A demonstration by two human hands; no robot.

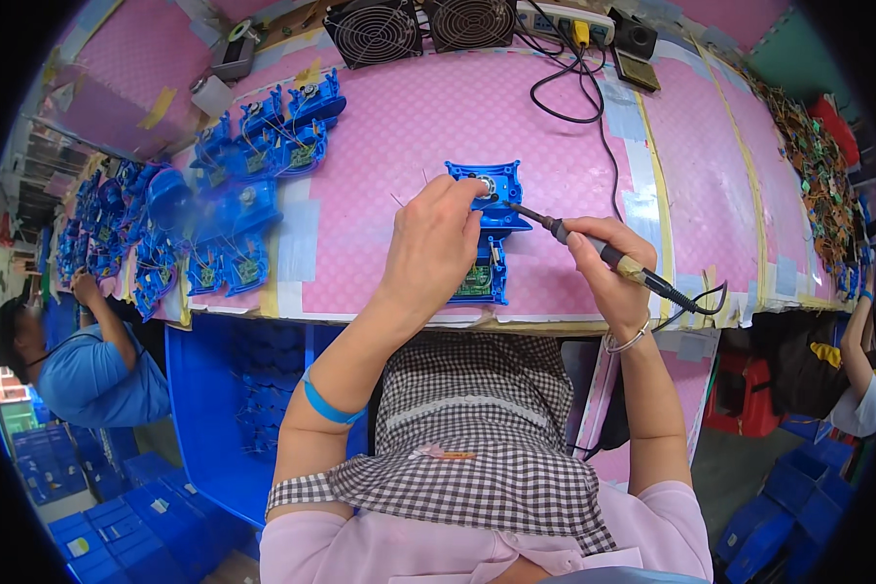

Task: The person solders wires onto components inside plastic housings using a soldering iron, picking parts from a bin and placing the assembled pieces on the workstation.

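A blue plastic housing [508, 173] lies on the pink bench mat, with a round metal part [487, 185] set in its upper section. In its lower section, nearest me, a green circuit board [475, 282] shows. My left hand [428, 238] rests over the left side of the housing, fingers closed near the round part; what they pinch is hidden. Thin wire ends stick out to the left of that hand. Held like a pen in my right hand [608, 268] is a soldering iron [555, 227]. Its tip points at the housing, close to my left fingertips.
Several similar blue housings [253, 156] crowd the bench's left side. Two black fans [375, 34] and a power strip [555, 21] stand at the back, near a soldering stand [637, 70]. A black cord [608, 146] crosses the mat. Circuit boards [813, 156] pile up far right. People sit at both sides.
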